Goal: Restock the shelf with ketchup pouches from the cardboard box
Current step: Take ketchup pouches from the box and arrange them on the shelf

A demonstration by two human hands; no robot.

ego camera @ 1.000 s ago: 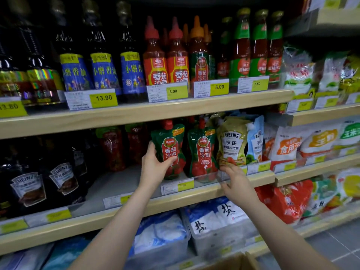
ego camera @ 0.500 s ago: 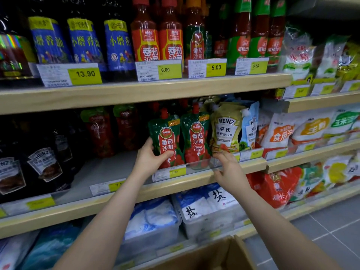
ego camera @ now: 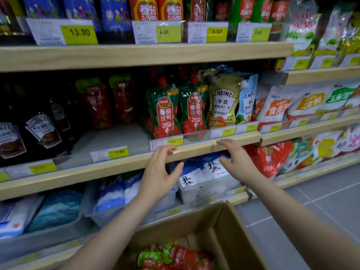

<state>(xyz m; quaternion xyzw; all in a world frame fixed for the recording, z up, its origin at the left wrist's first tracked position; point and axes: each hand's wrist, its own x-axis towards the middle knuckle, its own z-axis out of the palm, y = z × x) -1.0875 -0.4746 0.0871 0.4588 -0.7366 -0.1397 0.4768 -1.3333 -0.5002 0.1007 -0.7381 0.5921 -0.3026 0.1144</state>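
Two green-and-red ketchup pouches stand upright side by side at the front of the middle shelf. Two more red pouches stand further back to the left. My left hand hovers just below the shelf's front edge, fingers spread and holding nothing. My right hand is level with it to the right, also spread and holding nothing. At the bottom, the open cardboard box holds several red ketchup pouches with green tops.
Heinz pouches stand right of the ketchup, dark Heinz sauce packs to the left. Bare shelf floor lies between them. Bottles line the top shelf. Bins of salt bags fill the shelf below. Grey floor tiles lie to the right.
Both hands have let go of the front pouches and drawn back and down, below the shelf edge. The view has tilted down, so the cardboard box with its pouches now shows.
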